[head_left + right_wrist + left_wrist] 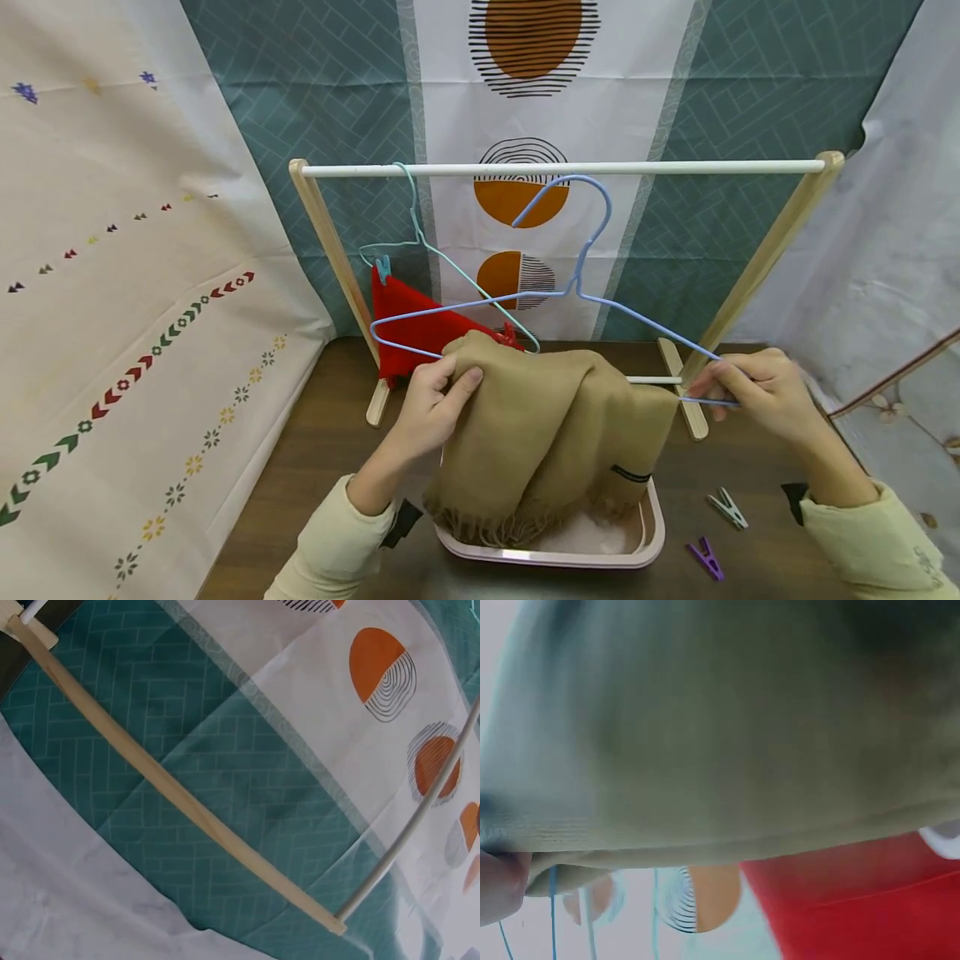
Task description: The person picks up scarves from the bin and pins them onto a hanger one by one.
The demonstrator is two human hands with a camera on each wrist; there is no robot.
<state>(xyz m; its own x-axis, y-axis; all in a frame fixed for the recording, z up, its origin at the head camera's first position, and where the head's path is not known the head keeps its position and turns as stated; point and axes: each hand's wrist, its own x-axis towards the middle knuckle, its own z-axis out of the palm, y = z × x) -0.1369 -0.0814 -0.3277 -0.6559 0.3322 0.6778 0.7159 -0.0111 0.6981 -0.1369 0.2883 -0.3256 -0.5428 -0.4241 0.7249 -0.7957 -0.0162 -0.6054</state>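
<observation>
In the head view a tan scarf [517,425] with a fringed end drapes over the lower bar of a blue clothes hanger [645,315], its small dark label facing me. My left hand [431,408] pinches the scarf's upper left edge near the hanger's left corner, thumb on the front of the cloth. With my right hand [761,392] I grip the right corner of the hanger, whose hook points up below the rack's rail. Tan cloth [727,750] fills most of the left wrist view. The right wrist view shows neither hand nor scarf.
A wooden rack with a white rail [675,167] stands behind. On its left hangs a mint hanger [457,271] with a red cloth [397,321] and a teal clip [383,268]. Below the scarf is a pink basin [651,533]; a grey clothespin [727,508] and purple clothespin [705,558] lie right.
</observation>
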